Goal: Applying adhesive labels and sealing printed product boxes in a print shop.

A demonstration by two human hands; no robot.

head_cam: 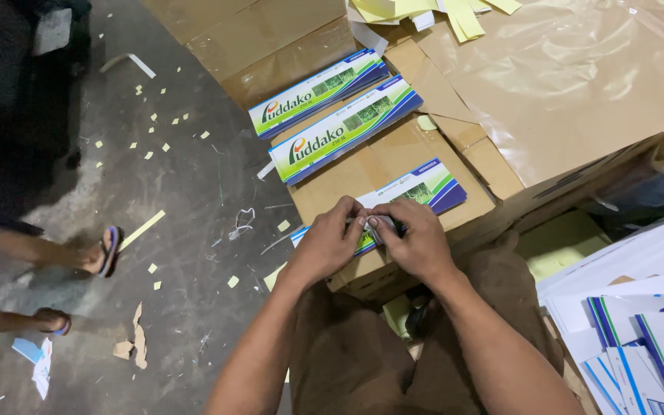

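My left hand (330, 240) and my right hand (413, 240) meet fingertip to fingertip over a stack of flat printed labels (416, 188), white with green and blue bands, lying on a brown cardboard box (363, 165). Both hands pinch the near end of the top label between thumbs and fingers. What lies under the fingers is hidden. Two more stacks of the same long labels, one (345, 127) and another (318, 92), lie side by side farther back on the cardboard.
Another person's sandalled feet (105, 252) stand on the grey floor at left among paper scraps. Brown wrapping paper (570, 84) covers boxes at the back right. White and blue flat cartons (639, 338) are piled at the lower right. Yellow paper strips (424, 11) lie at the top.
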